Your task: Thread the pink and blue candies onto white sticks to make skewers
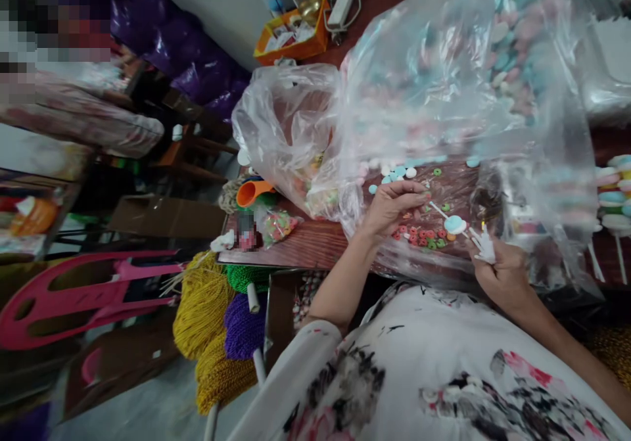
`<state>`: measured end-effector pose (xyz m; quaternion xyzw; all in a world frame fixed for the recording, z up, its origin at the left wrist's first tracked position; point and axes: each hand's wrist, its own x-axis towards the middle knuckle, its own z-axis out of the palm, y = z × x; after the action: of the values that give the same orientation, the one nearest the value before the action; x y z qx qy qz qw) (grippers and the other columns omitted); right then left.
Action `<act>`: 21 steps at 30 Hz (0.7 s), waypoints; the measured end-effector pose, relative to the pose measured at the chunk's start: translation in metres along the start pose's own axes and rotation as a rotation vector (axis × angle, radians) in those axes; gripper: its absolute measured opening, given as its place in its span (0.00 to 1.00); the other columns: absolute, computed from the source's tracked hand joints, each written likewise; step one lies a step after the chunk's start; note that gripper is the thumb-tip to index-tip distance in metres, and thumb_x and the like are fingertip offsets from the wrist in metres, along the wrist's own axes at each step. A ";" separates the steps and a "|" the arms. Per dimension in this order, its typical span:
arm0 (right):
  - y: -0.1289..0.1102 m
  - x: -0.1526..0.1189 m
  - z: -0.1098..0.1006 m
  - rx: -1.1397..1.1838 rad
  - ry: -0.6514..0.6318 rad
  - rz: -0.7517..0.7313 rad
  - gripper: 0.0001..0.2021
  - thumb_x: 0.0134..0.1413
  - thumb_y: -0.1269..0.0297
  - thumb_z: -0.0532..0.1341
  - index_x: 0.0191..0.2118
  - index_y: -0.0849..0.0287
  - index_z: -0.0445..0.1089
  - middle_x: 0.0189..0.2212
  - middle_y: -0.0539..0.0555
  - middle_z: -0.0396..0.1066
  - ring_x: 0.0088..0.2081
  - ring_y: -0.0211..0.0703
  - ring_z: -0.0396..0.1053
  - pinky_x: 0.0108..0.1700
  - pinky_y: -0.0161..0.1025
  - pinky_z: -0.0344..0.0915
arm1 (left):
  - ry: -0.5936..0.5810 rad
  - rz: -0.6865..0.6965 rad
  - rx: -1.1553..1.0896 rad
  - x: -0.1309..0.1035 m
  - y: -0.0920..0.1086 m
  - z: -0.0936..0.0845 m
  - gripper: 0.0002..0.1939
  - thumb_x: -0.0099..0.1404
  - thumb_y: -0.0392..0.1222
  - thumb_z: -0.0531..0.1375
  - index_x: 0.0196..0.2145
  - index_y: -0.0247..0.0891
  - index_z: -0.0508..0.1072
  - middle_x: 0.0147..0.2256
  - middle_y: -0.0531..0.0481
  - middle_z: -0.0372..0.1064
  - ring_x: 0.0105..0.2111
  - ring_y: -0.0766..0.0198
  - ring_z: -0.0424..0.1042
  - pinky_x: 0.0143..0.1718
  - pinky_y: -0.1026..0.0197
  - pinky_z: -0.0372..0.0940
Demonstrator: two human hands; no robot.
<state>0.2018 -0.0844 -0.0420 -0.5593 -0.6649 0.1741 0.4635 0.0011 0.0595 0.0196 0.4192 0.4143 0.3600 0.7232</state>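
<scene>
My left hand point(398, 203) is closed in a pinch near the upper end of a thin white stick point(438, 209). A pale blue and white round piece point(454, 224) sits at the stick's lower end, between my hands. My right hand point(503, 267) is closed around a white bundle with thin prongs point(486, 247), whose kind I cannot make out; a small yellow spot shows at its top. Beneath my hands, small red rings point(419, 236) and green rings point(436, 244) are scattered over clear plastic. Blue and white discs point(394, 175) lie just beyond my left hand.
A large clear bag of pastel discs point(517, 53) covers the table's far right. Another clear bag point(296, 112) stands left of it, near an orange scoop point(252, 193). An orange tray point(296, 43) is behind. Yellow cord bundles point(202, 303) and a pink chair point(93, 290) are left.
</scene>
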 end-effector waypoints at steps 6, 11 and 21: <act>-0.021 0.008 0.002 -0.078 -0.084 -0.039 0.22 0.47 0.79 0.55 0.46 0.60 0.76 0.36 0.54 0.81 0.27 0.41 0.75 0.32 0.35 0.70 | 0.062 0.125 -0.189 -0.035 -0.016 -0.005 0.17 0.46 0.46 0.78 0.31 0.37 0.81 0.27 0.54 0.75 0.22 0.71 0.71 0.21 0.68 0.67; -0.021 0.002 0.004 -0.138 -0.149 -0.006 0.21 0.47 0.77 0.54 0.45 0.59 0.77 0.32 0.53 0.81 0.24 0.42 0.74 0.30 0.37 0.69 | 0.071 0.417 0.013 -0.039 -0.030 -0.014 0.10 0.54 0.44 0.75 0.32 0.40 0.82 0.35 0.52 0.75 0.29 0.71 0.73 0.29 0.65 0.70; -0.012 -0.007 0.016 0.140 -0.029 0.337 0.11 0.61 0.60 0.60 0.40 0.59 0.78 0.20 0.49 0.69 0.24 0.43 0.68 0.30 0.39 0.68 | 0.029 0.711 0.551 -0.050 -0.067 0.020 0.10 0.71 0.43 0.61 0.45 0.42 0.82 0.41 0.45 0.79 0.42 0.63 0.78 0.46 0.57 0.74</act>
<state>0.1813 -0.0903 -0.0440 -0.6264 -0.5549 0.3032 0.4558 0.0109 -0.0165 -0.0201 0.7074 0.3349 0.4683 0.4102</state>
